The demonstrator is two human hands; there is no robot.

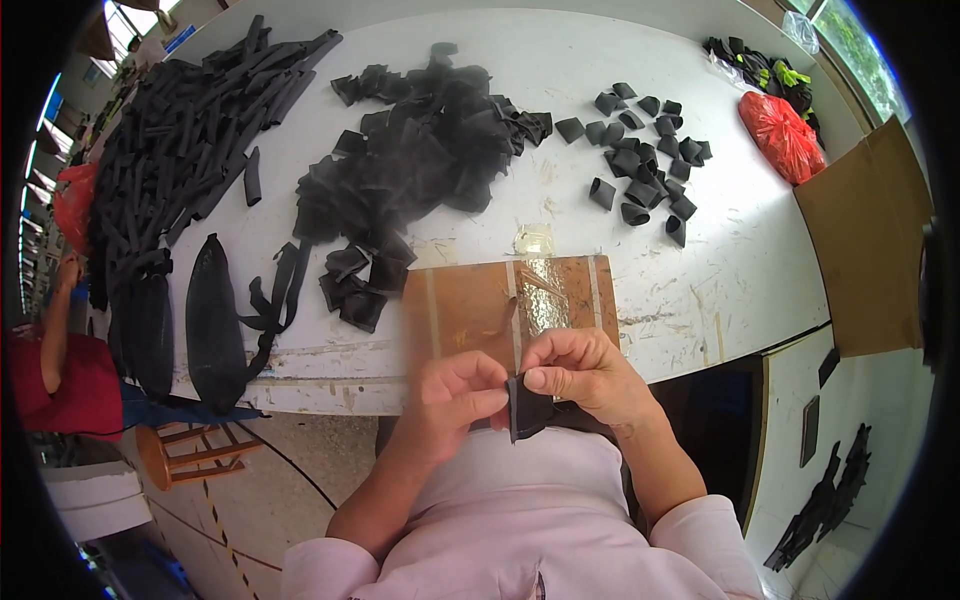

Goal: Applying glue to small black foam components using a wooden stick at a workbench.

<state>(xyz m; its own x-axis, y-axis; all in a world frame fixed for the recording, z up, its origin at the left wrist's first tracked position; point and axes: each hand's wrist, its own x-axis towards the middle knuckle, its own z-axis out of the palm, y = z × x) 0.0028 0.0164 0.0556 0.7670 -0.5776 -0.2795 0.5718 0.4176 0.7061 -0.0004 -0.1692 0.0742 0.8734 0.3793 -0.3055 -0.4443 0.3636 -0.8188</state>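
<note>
Close to my body, just off the table's front edge, both hands pinch one small black fabric piece (530,412). My left hand (455,400) grips its left edge between thumb and fingers. At its upper right, my right hand (585,375) has thumb and forefinger closed on it. The piece hangs down from the fingertips, and a stiff-looking fold runs along its left side. Behind the hands lies a brown board (460,305) with pale stripes and clear tape over it.
A white table (740,260) carries a heap of long black strips (190,130), a pile of black fabric pieces (420,150) and scattered short black tubes (640,165). A red plastic bag (780,138) and a cardboard box (870,240) stand right. Far left, a person (65,370) sits near a wooden stool (190,455).
</note>
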